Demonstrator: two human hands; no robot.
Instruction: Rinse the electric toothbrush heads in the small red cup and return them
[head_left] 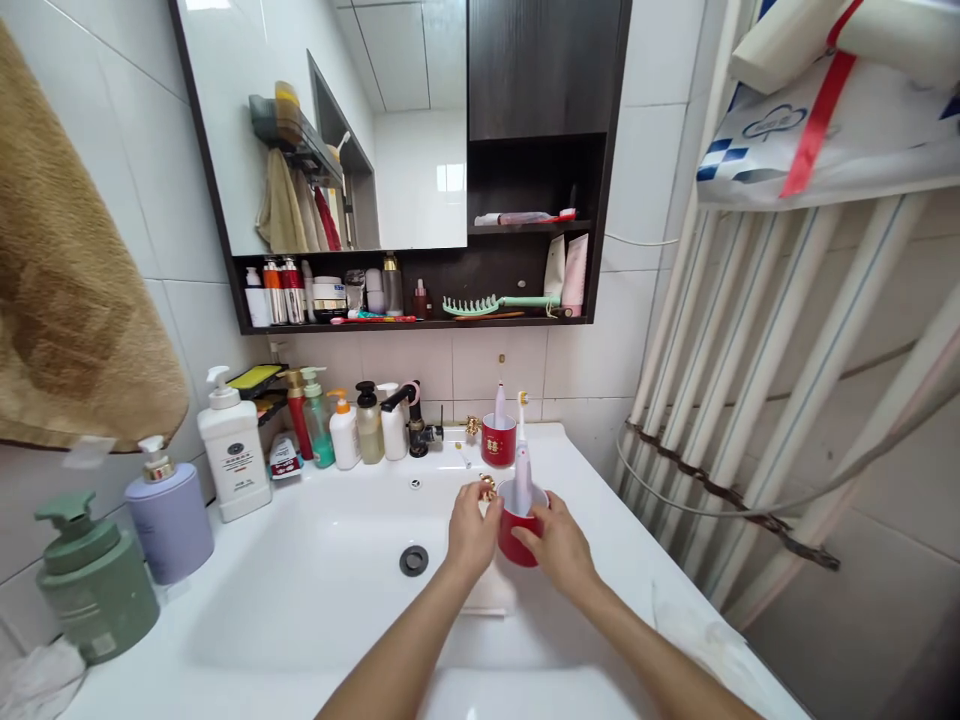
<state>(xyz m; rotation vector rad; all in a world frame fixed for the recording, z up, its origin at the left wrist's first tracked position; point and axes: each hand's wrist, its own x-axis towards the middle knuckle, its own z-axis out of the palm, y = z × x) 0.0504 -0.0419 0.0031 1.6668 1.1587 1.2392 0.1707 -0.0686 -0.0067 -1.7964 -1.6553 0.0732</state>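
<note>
A red cup (519, 547) is between my two hands over the right side of the sink. My left hand (472, 532) has its fingers closed at the cup's left side, by the gold handle (487, 484). Round the right side of the cup, my right hand (562, 548) curls with its fingertips on the rim and wall. A white electric toothbrush (523, 468) stands in this cup, its head pointing up. Behind it, a second red cup (499, 447) with gold print rests on the sink's back ledge, holding another electric toothbrush (500, 405).
The white sink (315, 570) has a dark drain (413, 561) and black faucet (417, 425). Several pump bottles (345, 435) line its back left. A mirror cabinet (536, 285) hangs above. White radiator pipes (750, 400) run along the right; a brown towel (67, 260) hangs left.
</note>
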